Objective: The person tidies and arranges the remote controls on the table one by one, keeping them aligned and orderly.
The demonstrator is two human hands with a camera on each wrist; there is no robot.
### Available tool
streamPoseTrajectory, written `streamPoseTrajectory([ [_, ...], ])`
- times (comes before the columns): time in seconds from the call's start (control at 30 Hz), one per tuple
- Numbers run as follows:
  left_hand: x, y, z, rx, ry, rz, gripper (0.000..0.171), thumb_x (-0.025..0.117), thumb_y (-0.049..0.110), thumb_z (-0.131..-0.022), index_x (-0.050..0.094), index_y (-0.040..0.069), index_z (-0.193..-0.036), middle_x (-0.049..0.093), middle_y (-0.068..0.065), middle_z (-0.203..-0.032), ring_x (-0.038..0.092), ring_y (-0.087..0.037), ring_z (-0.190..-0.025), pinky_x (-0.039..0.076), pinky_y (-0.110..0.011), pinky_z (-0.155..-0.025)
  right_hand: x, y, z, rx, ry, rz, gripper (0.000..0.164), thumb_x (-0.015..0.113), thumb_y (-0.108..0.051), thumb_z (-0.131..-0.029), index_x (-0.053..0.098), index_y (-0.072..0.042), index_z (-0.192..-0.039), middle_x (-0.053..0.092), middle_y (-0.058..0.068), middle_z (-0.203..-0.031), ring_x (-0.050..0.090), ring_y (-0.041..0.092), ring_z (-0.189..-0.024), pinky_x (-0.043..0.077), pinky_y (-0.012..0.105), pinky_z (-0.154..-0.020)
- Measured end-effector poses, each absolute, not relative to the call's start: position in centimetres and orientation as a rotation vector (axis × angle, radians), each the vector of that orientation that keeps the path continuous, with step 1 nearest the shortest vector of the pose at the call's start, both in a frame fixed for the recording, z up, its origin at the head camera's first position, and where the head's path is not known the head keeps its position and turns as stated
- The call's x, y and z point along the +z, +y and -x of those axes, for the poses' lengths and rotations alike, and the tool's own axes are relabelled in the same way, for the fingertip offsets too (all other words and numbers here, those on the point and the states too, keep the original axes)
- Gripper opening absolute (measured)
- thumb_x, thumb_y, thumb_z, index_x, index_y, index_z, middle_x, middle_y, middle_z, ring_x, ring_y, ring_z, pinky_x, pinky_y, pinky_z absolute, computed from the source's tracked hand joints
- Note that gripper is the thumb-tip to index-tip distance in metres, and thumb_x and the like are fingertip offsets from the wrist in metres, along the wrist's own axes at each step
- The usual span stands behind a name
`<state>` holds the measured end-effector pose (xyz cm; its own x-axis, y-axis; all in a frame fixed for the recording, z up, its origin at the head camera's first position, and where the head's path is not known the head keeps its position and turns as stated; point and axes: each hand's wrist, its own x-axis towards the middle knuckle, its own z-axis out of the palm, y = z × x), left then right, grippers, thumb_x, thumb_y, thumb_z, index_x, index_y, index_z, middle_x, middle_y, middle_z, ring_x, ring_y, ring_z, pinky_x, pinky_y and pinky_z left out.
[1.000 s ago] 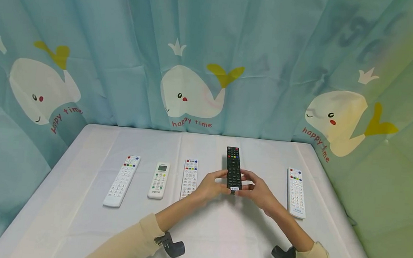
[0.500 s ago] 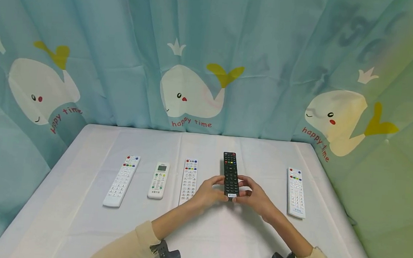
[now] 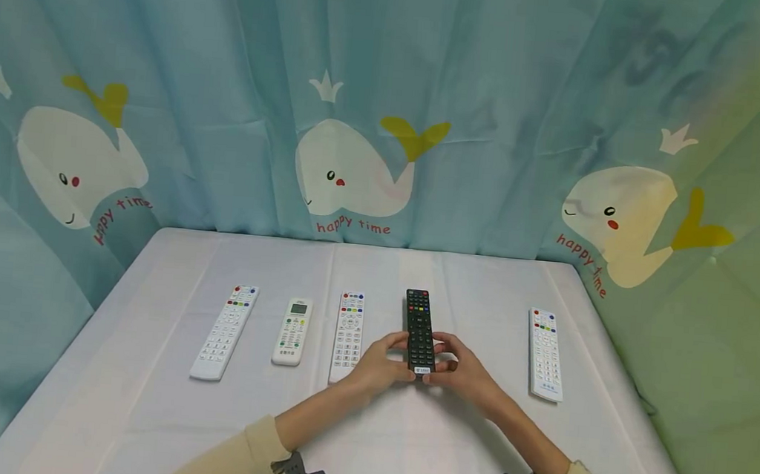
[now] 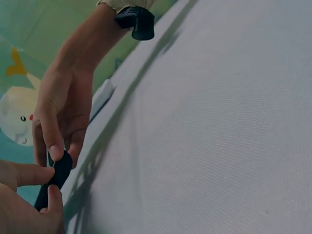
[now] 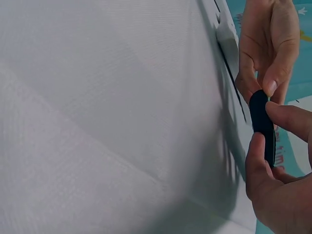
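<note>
A black remote control (image 3: 420, 329) with a white label at its near end is held between both hands, right of the table's middle. My left hand (image 3: 380, 361) grips its left edge near the bottom, thumb at the near end. From the other side my right hand (image 3: 463, 371) pinches the right edge. In the left wrist view the end of the black remote (image 4: 60, 170) shows between the fingers of both hands, its shadow falling on the cloth beside it. The right wrist view shows the remote's end (image 5: 262, 113) pinched from both sides.
On the white-covered table (image 3: 158, 413) lie a long white remote (image 3: 225, 333), a small white remote with a screen (image 3: 292, 332), another white remote (image 3: 348, 335) close to my left hand, and a white remote (image 3: 546, 354) at right. A blue whale-print curtain (image 3: 500, 68) surrounds the table.
Both hands have drawn the black remote toward the person and slightly left. The white remotes have stayed in place, and more of the one beside the left hand is uncovered.
</note>
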<state>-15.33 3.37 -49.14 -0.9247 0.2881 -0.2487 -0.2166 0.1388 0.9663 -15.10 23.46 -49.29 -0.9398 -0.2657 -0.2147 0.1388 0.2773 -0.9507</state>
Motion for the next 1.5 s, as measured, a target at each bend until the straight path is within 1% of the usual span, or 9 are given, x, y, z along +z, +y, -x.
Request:
streamPoseTrajectory([
  [0.17, -49.5, 3.4, 15.1, 1.776, 2.114, -0.072, 0.079, 0.076, -0.006, -0.072, 0.047, 0.002, -0.145, 0.056, -0.014, -0.131, 0.063, -0.017, -0.087, 0.05, -0.039, -0.09, -49.7, 23.1, 14.9, -1.667, 2.258, 0.082, 0.084, 0.08, 0.003, -0.075, 0.038, 0.0, -0.148, 0.05, 0.015, -0.121, 0.059, 0.02, -0.087, 0.05, 0.029, -0.072],
  [0.43, -49.9, 3.3, 14.9, 1.768, 2.114, -0.06, 0.078, 0.075, -0.009, -0.075, 0.045, 0.0, -0.146, 0.056, -0.014, -0.129, 0.064, -0.017, -0.089, 0.055, -0.032, -0.08, -50.0, 22.4, 14.8, -1.604, 2.313, 0.021, 0.082, 0.081, 0.004, -0.074, 0.042, 0.0, -0.146, 0.051, 0.014, -0.118, 0.059, 0.02, -0.085, 0.052, 0.03, -0.071],
  [0.53, -49.9, 3.3, 14.7, 1.769, 2.118, -0.058, 0.077, 0.074, -0.011, -0.075, 0.045, -0.001, -0.146, 0.056, -0.014, -0.127, 0.064, -0.018, -0.089, 0.056, -0.032, -0.078, -50.1, 22.2, 14.7, -1.577, 2.345, 0.02, 0.081, 0.081, 0.005, -0.073, 0.042, 0.0, -0.145, 0.053, 0.014, -0.117, 0.059, 0.019, -0.084, 0.052, 0.03, -0.07],
  [0.83, -49.5, 3.3, 14.3, 1.715, 2.173, -0.046, 0.078, 0.074, -0.01, -0.075, 0.044, -0.002, -0.146, 0.055, -0.014, -0.126, 0.062, -0.018, -0.091, 0.056, -0.031, -0.076, -49.9, 21.7, 14.5, -1.521, 2.391, 0.003, 0.081, 0.083, 0.006, -0.072, 0.046, -0.002, -0.144, 0.054, 0.012, -0.115, 0.059, 0.019, -0.083, 0.052, 0.03, -0.068],
  [1.07, -49.8, 3.2, 14.3, 1.685, 2.202, -0.097, 0.078, 0.075, -0.011, -0.075, 0.042, -0.007, -0.145, 0.055, -0.017, -0.126, 0.062, -0.017, -0.087, 0.056, -0.029, -0.073, -49.9, 21.4, 14.5, -1.431, 2.453, -0.016, 0.08, 0.084, 0.004, -0.072, 0.048, -0.004, -0.142, 0.054, 0.009, -0.111, 0.058, 0.019, -0.082, 0.052, 0.03, -0.066],
  [1.3, -50.0, 3.2, 14.4, 1.658, 2.244, -0.146, 0.076, 0.077, -0.011, -0.074, 0.044, -0.009, -0.143, 0.056, -0.018, -0.124, 0.064, -0.018, -0.085, 0.057, -0.029, -0.071, -49.9, 21.6, 14.4, -1.391, 2.48, 0.043, 0.079, 0.084, 0.001, -0.072, 0.046, -0.002, -0.142, 0.055, 0.01, -0.111, 0.058, 0.018, -0.079, 0.052, 0.029, -0.064],
  [1.5, -49.9, 3.2, 14.4, 1.668, 2.241, -0.166, 0.077, 0.076, -0.013, -0.073, 0.043, -0.01, -0.143, 0.056, -0.019, -0.123, 0.064, -0.018, -0.084, 0.057, -0.028, -0.07, -49.8, 21.6, 14.3, -1.383, 2.482, 0.064, 0.08, 0.084, 0.001, -0.073, 0.045, -0.002, -0.143, 0.056, 0.011, -0.108, 0.058, 0.018, -0.08, 0.052, 0.028, -0.063],
])
